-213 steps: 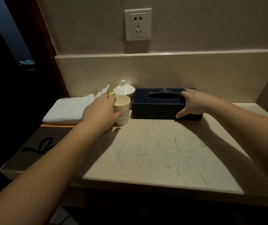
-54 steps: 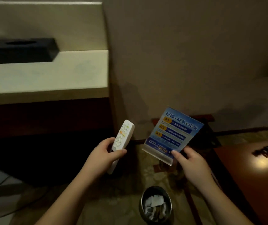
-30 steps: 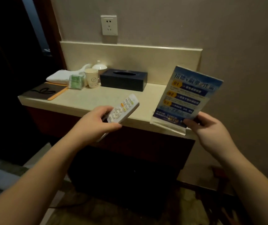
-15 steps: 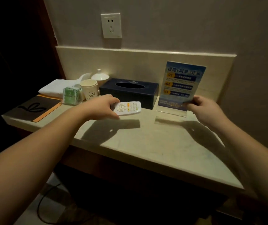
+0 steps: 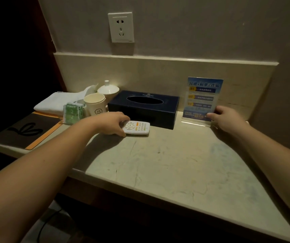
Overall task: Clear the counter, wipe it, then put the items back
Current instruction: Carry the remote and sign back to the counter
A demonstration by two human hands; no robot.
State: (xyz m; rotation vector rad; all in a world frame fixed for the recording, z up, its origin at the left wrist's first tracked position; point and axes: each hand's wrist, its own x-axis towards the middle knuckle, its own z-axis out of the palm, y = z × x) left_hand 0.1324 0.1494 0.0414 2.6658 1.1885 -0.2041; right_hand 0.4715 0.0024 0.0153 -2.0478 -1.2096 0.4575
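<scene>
A white remote [image 5: 138, 128] lies flat on the marble counter [image 5: 167, 163], just in front of the dark blue tissue box [image 5: 143, 108]. My left hand [image 5: 111, 124] grips the remote's left end. A blue sign in a clear acrylic stand [image 5: 202, 99] stands upright at the back right, next to the tissue box. My right hand [image 5: 226, 119] pinches the sign's lower right corner.
Left of the tissue box are a smiley paper cup [image 5: 95, 106], a white lidded bowl [image 5: 108, 89], a green packet [image 5: 73, 114], a folded white towel [image 5: 53, 103] and a dark folder with an orange edge [image 5: 26, 132]. A wall socket [image 5: 121, 27] sits above.
Both hands carried the remote and the sign from the floor side up to the counter. The remote now lies on the marble and the sign stands near the back wall.
</scene>
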